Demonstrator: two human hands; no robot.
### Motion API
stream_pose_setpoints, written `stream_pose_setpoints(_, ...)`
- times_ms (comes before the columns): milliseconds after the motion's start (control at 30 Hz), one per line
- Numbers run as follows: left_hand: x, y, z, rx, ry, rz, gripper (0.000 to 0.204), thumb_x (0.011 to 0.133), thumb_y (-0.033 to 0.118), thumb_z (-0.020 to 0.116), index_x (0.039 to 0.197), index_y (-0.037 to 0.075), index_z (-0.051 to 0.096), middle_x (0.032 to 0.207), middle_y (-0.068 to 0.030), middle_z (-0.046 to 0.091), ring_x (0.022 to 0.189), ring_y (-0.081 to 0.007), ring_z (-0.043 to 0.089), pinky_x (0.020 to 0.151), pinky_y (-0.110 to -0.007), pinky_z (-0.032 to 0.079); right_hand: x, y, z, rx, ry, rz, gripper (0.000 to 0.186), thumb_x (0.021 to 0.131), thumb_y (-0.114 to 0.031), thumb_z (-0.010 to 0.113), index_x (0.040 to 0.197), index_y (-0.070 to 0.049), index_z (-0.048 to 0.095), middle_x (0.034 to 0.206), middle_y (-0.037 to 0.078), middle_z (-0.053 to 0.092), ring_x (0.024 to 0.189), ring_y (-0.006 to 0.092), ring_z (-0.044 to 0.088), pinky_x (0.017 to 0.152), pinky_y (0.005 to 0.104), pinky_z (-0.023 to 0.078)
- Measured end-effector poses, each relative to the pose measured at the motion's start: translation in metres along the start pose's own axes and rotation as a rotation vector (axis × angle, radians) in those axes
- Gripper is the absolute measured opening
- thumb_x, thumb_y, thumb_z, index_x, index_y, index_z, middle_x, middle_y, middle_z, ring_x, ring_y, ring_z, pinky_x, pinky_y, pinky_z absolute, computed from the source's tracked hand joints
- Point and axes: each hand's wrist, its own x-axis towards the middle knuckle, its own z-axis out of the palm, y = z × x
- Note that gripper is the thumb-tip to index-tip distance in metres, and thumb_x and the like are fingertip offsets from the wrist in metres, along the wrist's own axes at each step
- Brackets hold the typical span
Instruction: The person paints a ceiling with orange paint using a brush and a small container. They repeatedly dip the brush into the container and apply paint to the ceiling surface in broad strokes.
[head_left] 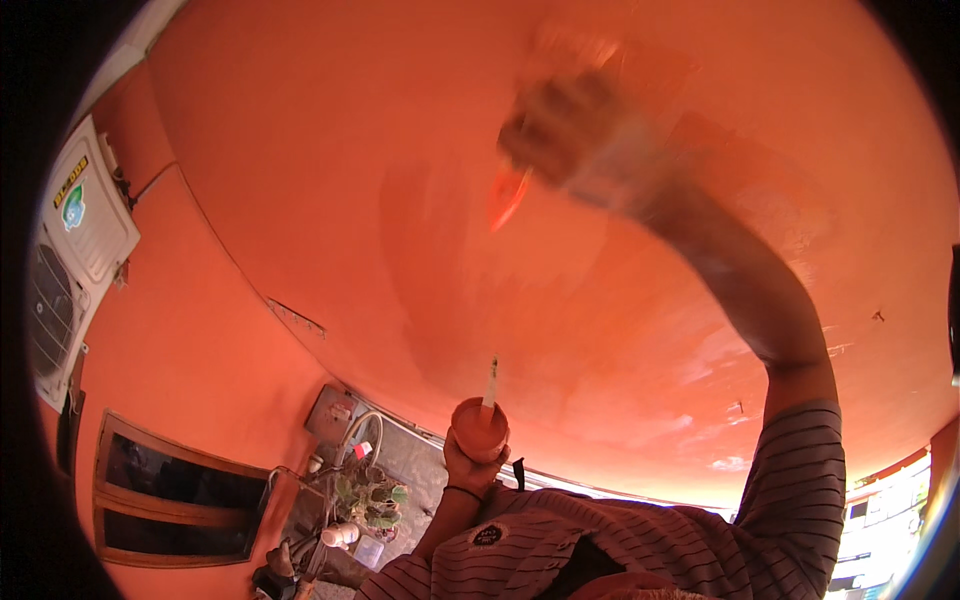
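Observation:
High on the orange wall (430, 230), my raised right hand (565, 125) is smeared by motion, with its fingers closed. A bright orange-red handle (508, 200) sticks out below it, seemingly a paintbrush's; the brush end is hidden by the hand and blur. Wet, shiny orange paint (590, 50) shows on the wall just above that hand. Low down near my chest, my left hand (470, 472) is wrapped round a small orange-brown cup (478, 428). A pale flat stick (491, 385) with a dark tip stands up out of the cup.
At the left, a white air-conditioner unit (75, 260) hangs on the side wall, above a wood-framed window (180, 490). Potted plants (370, 500) and clutter stand on the ground at lower left. A small hook rail (297, 318) and nails (878, 316) project from the wall.

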Motion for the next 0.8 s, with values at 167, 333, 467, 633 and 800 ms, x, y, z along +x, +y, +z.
stream_pose_setpoints(167, -0.011, 0.012, -0.006, 0.010, 0.100, 0.083, 0.059, 0.094, 0.061, 0.055, 0.136, 0.020, 0.059, 0.126, -0.0079, 0.068, 0.108, -0.0336, 0.068, 0.077, -0.051, 0.057, -0.034, -0.106, 0.032, 0.309, -0.172, -0.032, 0.021, 0.076, -0.028, 0.070, 0.090, -0.013, 0.065, 0.093, 0.005, 0.062, 0.092, 0.0270, 0.063, 0.073, 0.0430, 0.055)
stream_pose_setpoints(333, -0.022, 0.017, -0.012, -0.024, -0.004, 0.083, 0.059, 0.094, 0.062, 0.055, 0.133, 0.018, 0.060, 0.123, -0.0066, 0.068, 0.106, -0.0313, 0.068, 0.074, -0.049, 0.056, -0.004, -0.045, 0.051, 0.750, -0.308, 0.606, 0.019, 0.079, -0.023, 0.073, 0.094, -0.012, 0.070, 0.092, 0.007, 0.067, 0.089, 0.0284, 0.067, 0.075, 0.0407, 0.057)
stream_pose_setpoints(467, -0.020, 0.015, -0.015, -0.130, -0.105, 0.081, 0.059, 0.095, 0.055, 0.056, 0.136, 0.012, 0.060, 0.123, -0.0129, 0.067, 0.115, -0.0380, 0.063, 0.077, -0.053, 0.063, 0.036, 0.052, 0.034, 1.105, 0.040, 0.945, 0.016, 0.090, -0.009, 0.069, 0.106, -0.007, 0.071, 0.095, 0.008, 0.073, 0.082, 0.0242, 0.069, 0.074, 0.0361, 0.057)
stream_pose_setpoints(633, -0.014, 0.011, -0.019, -0.171, -0.127, 0.102, 0.058, 0.096, 0.052, 0.056, 0.136, 0.010, 0.060, 0.126, -0.0152, 0.065, 0.118, -0.0398, 0.061, 0.077, -0.056, 0.065, 0.057, 0.070, 0.032, 0.433, 0.183, 0.387, 0.009, 0.093, -0.010, 0.066, 0.099, -0.004, 0.069, 0.093, 0.008, 0.071, 0.081, 0.0221, 0.067, 0.074, 0.0358, 0.056)
stream_pose_setpoints(800, -0.017, 0.008, -0.017, -0.118, -0.133, 0.150, 0.058, 0.096, 0.052, 0.054, 0.135, 0.010, 0.061, 0.125, -0.0138, 0.066, 0.116, -0.0389, 0.061, 0.075, -0.056, 0.065, 0.030, -0.075, 0.106, 0.122, -0.061, 0.011, 0.023, 0.083, -0.035, 0.068, 0.090, -0.013, 0.067, 0.095, 0.005, 0.062, 0.091, 0.0254, 0.060, 0.083, 0.0526, 0.054)
